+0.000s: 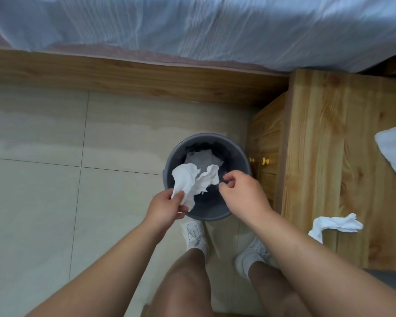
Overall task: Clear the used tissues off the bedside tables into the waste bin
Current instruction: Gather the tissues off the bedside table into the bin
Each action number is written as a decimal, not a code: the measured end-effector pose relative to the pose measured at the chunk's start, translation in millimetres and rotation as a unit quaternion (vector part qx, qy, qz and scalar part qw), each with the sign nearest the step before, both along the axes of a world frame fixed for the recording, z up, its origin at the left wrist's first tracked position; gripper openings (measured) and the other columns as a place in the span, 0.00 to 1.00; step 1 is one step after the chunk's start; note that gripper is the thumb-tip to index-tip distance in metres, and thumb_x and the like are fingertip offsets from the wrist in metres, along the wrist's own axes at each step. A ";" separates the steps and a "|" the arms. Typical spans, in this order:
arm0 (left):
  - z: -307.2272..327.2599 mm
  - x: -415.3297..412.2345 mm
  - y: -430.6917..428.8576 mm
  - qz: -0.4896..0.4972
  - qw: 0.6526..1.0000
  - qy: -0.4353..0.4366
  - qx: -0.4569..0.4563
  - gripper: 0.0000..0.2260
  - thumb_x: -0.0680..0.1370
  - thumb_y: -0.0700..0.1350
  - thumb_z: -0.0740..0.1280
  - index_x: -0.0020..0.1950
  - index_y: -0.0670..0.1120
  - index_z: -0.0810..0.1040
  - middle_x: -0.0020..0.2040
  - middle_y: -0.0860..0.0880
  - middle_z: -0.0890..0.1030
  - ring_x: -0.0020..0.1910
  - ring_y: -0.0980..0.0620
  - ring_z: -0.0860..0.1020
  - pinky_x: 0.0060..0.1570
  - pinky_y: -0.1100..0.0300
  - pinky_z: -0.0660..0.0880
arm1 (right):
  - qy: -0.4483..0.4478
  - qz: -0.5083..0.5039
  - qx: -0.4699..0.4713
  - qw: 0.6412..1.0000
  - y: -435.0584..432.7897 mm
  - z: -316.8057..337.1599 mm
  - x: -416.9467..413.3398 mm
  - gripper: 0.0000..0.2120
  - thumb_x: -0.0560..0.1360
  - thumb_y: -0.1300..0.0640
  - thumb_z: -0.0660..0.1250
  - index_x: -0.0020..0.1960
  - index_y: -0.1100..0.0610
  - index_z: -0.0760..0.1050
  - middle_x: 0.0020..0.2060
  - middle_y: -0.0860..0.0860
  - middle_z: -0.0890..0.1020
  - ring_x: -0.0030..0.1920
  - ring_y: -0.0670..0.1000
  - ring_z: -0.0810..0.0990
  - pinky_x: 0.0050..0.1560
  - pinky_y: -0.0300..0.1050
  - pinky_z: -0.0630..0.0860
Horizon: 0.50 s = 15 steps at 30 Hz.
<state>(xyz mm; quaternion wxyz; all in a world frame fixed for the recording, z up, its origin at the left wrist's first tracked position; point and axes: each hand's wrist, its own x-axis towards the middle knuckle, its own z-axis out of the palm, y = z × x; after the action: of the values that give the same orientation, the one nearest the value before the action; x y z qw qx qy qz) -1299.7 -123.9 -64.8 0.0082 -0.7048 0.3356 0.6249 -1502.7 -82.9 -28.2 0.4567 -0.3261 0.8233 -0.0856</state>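
Nothing legible anywhere in view: no text, label, brand, number or sign to be read.
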 end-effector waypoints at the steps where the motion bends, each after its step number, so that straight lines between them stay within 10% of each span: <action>1: -1.3 -0.9 0.5 -0.018 1.000 0.000 0.013 0.09 0.85 0.46 0.64 0.56 0.48 0.83 0.52 0.43 0.88 0.44 0.50 0.88 0.45 0.56 0.86 | 0.000 0.006 0.013 1.000 1.4 -1.4 -0.8 0.14 0.79 0.48 0.66 0.63 0.51 0.79 0.52 0.47 0.83 0.50 0.50 0.81 0.48 0.45 0.78; 6: 4.3 -14.0 -0.3 -0.045 0.998 0.009 0.047 0.24 0.84 0.47 0.68 0.80 0.44 0.70 0.57 0.45 0.86 0.49 0.49 0.87 0.43 0.58 0.83 | -0.016 -0.014 0.013 1.000 21.4 9.8 -13.4 0.08 0.79 0.46 0.66 0.56 0.45 0.78 0.44 0.41 0.81 0.45 0.44 0.80 0.42 0.42 0.77; 11: 25.6 -57.5 7.0 -0.137 0.989 -0.015 -0.061 0.16 0.84 0.46 0.69 0.72 0.48 0.79 0.60 0.47 0.86 0.52 0.49 0.87 0.54 0.49 0.85 | -0.012 -0.056 -0.017 0.998 46.8 46.2 -56.5 0.04 0.77 0.45 0.67 0.50 0.43 0.78 0.40 0.38 0.82 0.41 0.38 0.79 0.37 0.38 0.70; 15: 57.8 -122.0 29.3 -0.264 0.943 0.016 -0.202 0.08 0.81 0.54 0.71 0.61 0.61 0.82 0.54 0.64 0.84 0.49 0.67 0.81 0.54 0.54 0.82 | 0.042 -0.112 -0.069 0.990 72.0 80.5 -118.8 0.04 0.77 0.47 0.67 0.48 0.45 0.79 0.40 0.39 0.82 0.36 0.40 0.78 0.37 0.41 0.71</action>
<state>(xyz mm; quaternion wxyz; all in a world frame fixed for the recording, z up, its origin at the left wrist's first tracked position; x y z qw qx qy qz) -1421.8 -94.6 -6.9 0.0250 -0.5677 0.6292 0.5303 -1621.5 -11.0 52.4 0.3854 -0.2664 0.8651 -0.1791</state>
